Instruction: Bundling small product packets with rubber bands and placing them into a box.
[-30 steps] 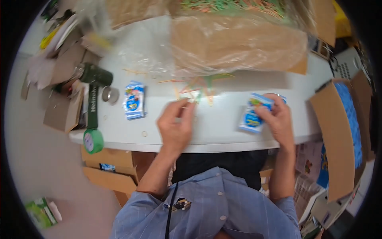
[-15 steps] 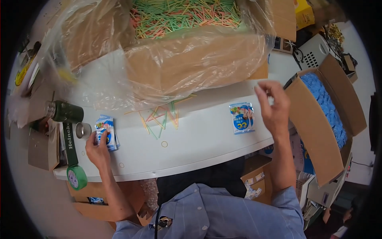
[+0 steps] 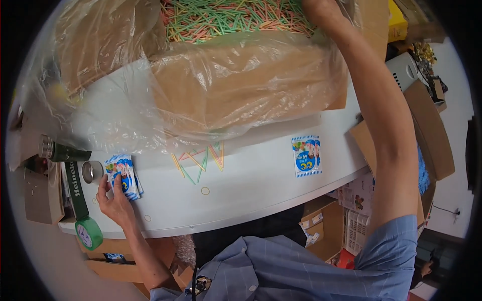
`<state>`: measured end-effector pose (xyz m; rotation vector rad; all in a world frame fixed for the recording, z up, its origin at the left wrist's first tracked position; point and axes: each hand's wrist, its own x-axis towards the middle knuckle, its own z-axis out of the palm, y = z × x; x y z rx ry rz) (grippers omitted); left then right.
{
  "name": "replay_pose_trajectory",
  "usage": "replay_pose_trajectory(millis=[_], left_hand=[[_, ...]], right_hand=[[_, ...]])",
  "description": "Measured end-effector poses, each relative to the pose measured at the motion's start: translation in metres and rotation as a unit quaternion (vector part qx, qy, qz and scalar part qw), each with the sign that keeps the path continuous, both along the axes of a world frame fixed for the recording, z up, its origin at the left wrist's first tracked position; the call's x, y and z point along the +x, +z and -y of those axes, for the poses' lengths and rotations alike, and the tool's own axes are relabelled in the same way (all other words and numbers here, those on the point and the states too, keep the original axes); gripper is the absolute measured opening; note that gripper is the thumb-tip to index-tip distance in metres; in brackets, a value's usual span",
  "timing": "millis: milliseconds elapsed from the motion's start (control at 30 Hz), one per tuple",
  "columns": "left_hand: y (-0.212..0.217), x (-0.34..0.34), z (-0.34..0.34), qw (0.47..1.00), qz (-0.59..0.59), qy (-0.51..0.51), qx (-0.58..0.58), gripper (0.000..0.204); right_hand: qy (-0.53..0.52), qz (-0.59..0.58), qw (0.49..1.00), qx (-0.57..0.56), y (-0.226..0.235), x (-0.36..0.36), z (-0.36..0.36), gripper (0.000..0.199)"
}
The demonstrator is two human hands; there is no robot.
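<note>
My left hand (image 3: pixel 116 204) rests on the table with its fingers apart, the fingertips touching a small stack of blue-and-white printed packets (image 3: pixel 131 186). My right arm stretches far forward to the carton. At the top edge my right hand (image 3: pixel 321 12) is partly cut off, over the right end of thin green, pink and yellow sticks (image 3: pixel 236 21); its fingers are hidden. These sticks fill a carton (image 3: pixel 251 80) lined with clear plastic (image 3: pixel 110 100). Several loose sticks (image 3: pixel 200 165) lie on the table before it. To the right, more blue packets (image 3: pixel 306 156) overlap in a small pile.
Left stand a dark green bottle (image 3: pixel 68 150), a metal cup (image 3: pixel 92 171) and a green tape roll (image 3: pixel 89 233) at the table's edge. A rubber band (image 3: pixel 205 191) lies near the middle. An open carton (image 3: pixel 429 113) with blue contents stands right, partly behind my arm.
My right hand has gone from above the right-hand packets forward to the stick carton. My left hand stays at its packet stack. The whole view has shifted slightly.
</note>
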<state>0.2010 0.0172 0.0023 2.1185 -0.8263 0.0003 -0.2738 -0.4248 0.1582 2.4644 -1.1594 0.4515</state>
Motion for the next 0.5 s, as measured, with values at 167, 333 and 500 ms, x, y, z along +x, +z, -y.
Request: replay_pose_trajectory(millis=[167,333,500], left_hand=[[-0.005,0.015,-0.015,1.0,-0.008,0.029,0.006,0.025],[-0.011,0.016,-0.006,1.0,0.003,-0.015,-0.019,0.015],[0.004,0.008,-0.004,0.998,0.015,0.009,-0.053,0.014]], right_hand=[[-0.068,0.242,0.967,-0.044,-0.003,0.081,-0.021,0.043],[-0.056,0.152,0.974,-0.161,-0.015,0.044,0.04,0.046],[-0.03,0.091,0.987,-0.129,-0.021,0.029,0.058,0.045]])
